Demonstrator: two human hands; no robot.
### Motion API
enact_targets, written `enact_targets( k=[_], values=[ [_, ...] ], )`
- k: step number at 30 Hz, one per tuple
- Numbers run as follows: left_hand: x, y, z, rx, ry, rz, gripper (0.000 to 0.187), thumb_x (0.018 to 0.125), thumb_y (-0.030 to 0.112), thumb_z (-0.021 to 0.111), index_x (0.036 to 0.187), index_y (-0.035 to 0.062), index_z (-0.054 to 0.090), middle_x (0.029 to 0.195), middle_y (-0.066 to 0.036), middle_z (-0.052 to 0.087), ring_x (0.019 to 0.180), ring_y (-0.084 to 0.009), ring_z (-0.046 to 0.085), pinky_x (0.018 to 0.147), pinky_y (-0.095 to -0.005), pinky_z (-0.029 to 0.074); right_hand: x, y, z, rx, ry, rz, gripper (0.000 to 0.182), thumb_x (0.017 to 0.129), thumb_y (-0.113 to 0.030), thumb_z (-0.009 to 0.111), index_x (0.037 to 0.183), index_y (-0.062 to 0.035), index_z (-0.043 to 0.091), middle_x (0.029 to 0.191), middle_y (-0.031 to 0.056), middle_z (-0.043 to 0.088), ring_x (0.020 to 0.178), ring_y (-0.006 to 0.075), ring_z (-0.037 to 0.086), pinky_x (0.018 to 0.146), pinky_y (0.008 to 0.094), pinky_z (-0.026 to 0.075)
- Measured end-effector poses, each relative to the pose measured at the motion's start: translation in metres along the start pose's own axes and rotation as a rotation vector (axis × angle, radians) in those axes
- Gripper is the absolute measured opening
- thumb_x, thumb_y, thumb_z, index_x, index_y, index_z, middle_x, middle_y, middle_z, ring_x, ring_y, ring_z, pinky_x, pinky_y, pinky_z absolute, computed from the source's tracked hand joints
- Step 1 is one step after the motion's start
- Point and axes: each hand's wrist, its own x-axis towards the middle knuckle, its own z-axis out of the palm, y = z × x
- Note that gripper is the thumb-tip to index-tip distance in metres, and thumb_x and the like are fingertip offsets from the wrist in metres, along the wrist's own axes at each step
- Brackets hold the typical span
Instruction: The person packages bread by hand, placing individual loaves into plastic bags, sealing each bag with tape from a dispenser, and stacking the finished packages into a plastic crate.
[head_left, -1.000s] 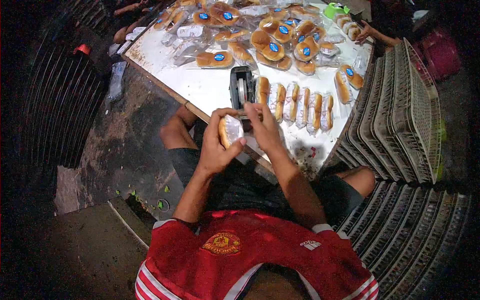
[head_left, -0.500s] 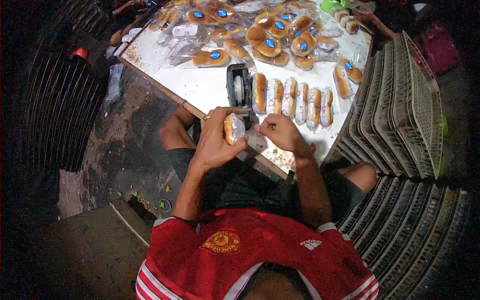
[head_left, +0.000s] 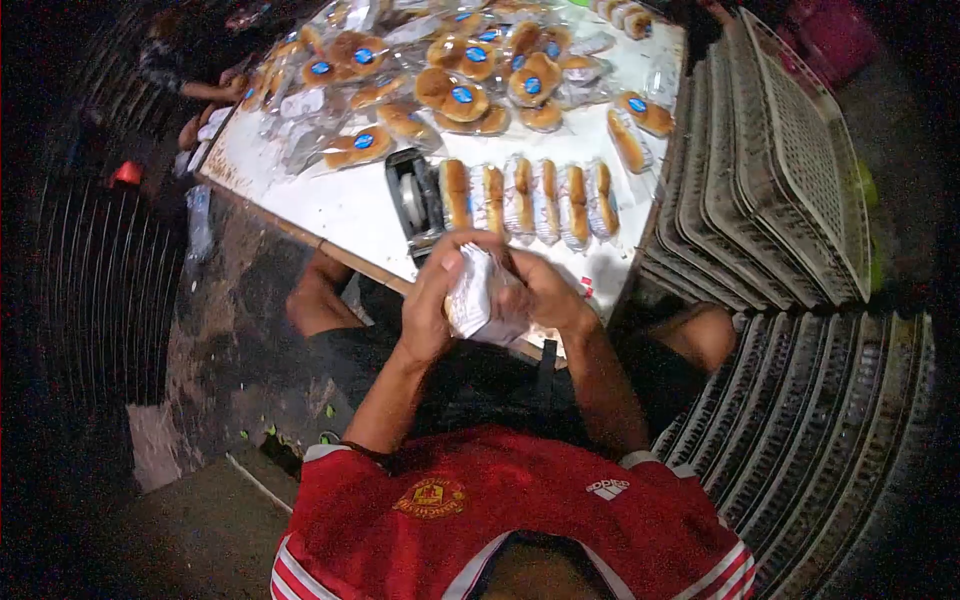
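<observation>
Just over the near edge of the table, my left hand (head_left: 427, 308) is closed around a wrapped bread bun (head_left: 470, 295) in a printed plastic bag. My right hand (head_left: 552, 292) grips the clear plastic at the right side of the same bag, its fingertips partly hidden behind the film. Right beyond my left hand is a black tape dispenser (head_left: 408, 190) holding a roll of tape. To the right of the dispenser, several packed buns (head_left: 516, 198) lie side by side in a row.
A pile of bagged buns with blue labels (head_left: 462, 95) covers the back of the white table (head_left: 255, 165). Stacked plastic crates (head_left: 760, 170) stand close on the right, with more crates (head_left: 820, 430) below them. Another person's arm (head_left: 215, 92) reaches in at the far left.
The view has shifted, so the table appears further left. My right hand has come from beside the dispenser onto the bag, and the bun is turned with its printed side up.
</observation>
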Motion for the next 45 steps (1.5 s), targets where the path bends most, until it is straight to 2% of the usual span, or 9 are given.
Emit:
enact_targets(
  k=[3, 4, 8, 11, 15, 25, 34, 38, 45],
  values=[
    [0.024, -0.003, 0.005, 0.519, 0.285, 0.152, 0.043, 0.103, 0.033, 0.045, 0.127, -0.0013, 0.055, 0.121, -0.013, 0.052, 0.111, -0.021, 0.052, 0.097, -0.0328, 0.041, -0.003, 0.016, -0.039, -0.103, 0.465, 0.018, 0.06, 0.089, -0.041, 0.074, 0.13, -0.0013, 0.058, 0.115, 0.0085, 0.067, 0.104, 0.019, 0.063, 0.095, 0.0337, 0.05],
    [0.031, -0.007, 0.006, 0.36, 0.384, 0.03, 0.044, 0.102, 0.035, 0.051, 0.128, -0.0007, 0.055, 0.123, -0.015, 0.051, 0.115, -0.0235, 0.05, 0.098, -0.0342, 0.04, 0.0, 0.008, -0.056, 0.049, 0.611, -0.05, 0.042, 0.095, -0.017, 0.066, 0.13, 0.0021, 0.055, 0.113, 0.009, 0.066, 0.103, 0.0146, 0.062, 0.09, 0.0285, 0.05],
    [0.059, -0.054, -0.014, 0.621, 0.5, -0.085, 0.061, 0.094, 0.042, 0.062, 0.129, -0.007, 0.052, 0.131, -0.025, 0.044, 0.12, -0.0348, 0.047, 0.104, -0.0441, 0.038, -0.012, 0.0, -0.112, -1.175, 1.21, -0.11, 0.057, 0.09, -0.035, 0.069, 0.129, 0.0036, 0.053, 0.119, 0.0243, 0.057, 0.115, 0.0408, 0.056, 0.098, 0.0486, 0.045],
    [0.077, -0.082, -0.017, 0.855, 0.475, -0.149, 0.078, 0.087, 0.048, 0.069, 0.133, -0.0112, 0.046, 0.135, -0.032, 0.04, 0.126, -0.0448, 0.04, 0.107, -0.0515, 0.034, -0.016, 0.027, -0.142, -1.212, 0.989, 0.334, 0.074, 0.086, -0.043, 0.072, 0.14, 0.001, 0.045, 0.127, 0.0295, 0.052, 0.121, 0.0453, 0.051, 0.102, 0.0515, 0.042],
    [0.106, -0.152, -0.039, 1.001, 0.567, -0.155, 0.094, 0.077, 0.055, 0.076, 0.139, -0.0084, 0.045, 0.134, -0.036, 0.043, 0.131, -0.0485, 0.036, 0.111, -0.0516, 0.029, -0.005, 0.019, -0.125, -1.017, 0.96, 0.191, 0.115, 0.065, -0.056, 0.083, 0.153, -0.0104, 0.024, 0.143, 0.0356, 0.034, 0.135, 0.0513, 0.035, 0.109, 0.0567, 0.035],
    [0.133, -0.105, 0.005, 1.219, 0.484, -0.532, 0.107, 0.062, 0.037, 0.09, 0.139, -0.0084, 0.032, 0.139, -0.032, 0.036, 0.13, -0.0463, 0.041, 0.105, -0.0539, 0.041, 0.01, 0.018, -0.149, -1.167, 0.801, 0.477, 0.118, 0.06, -0.057, 0.081, 0.147, 0.005, 0.03, 0.152, 0.0407, 0.018, 0.141, 0.0571, 0.021, 0.114, 0.0629, 0.023],
    [0.115, -0.093, -0.002, 0.618, 0.484, -0.29, 0.097, 0.066, 0.021, 0.09, 0.136, -0.0057, 0.028, 0.126, -0.028, 0.051, 0.112, -0.0363, 0.057, 0.101, -0.0408, 0.045, -0.006, 0.024, -0.146, -0.99, 0.818, 0.202, 0.111, 0.067, -0.049, 0.081, 0.15, 0.0011, 0.028, 0.153, 0.0367, 0.019, 0.142, 0.0547, 0.021, 0.116, 0.0606, 0.022],
    [0.121, 0.003, 0.058, 0.74, 0.465, 0.266, 0.094, 0.071, 0.021, 0.088, 0.137, -0.0053, 0.027, 0.129, -0.027, 0.047, 0.12, -0.0361, 0.05, 0.107, -0.0432, 0.039, -0.036, -0.093, -0.114, -1.293, 1.113, -0.331, 0.092, 0.068, -0.038, 0.084, 0.141, -0.0001, 0.04, 0.142, 0.0295, 0.038, 0.129, 0.047, 0.044, 0.106, 0.0516, 0.041],
    [0.23, 0.057, 0.224, 0.858, 0.252, 0.993, 0.1, 0.072, 0.043, 0.086, 0.136, -0.0108, 0.032, 0.139, -0.031, 0.035, 0.129, -0.0433, 0.042, 0.11, -0.047, 0.036, -0.152, -0.25, -0.213, -1.593, 1.511, -0.475, 0.087, 0.073, -0.042, 0.083, 0.14, -0.0012, 0.045, 0.141, 0.0288, 0.042, 0.129, 0.0446, 0.046, 0.106, 0.0506, 0.041]
  ],
)
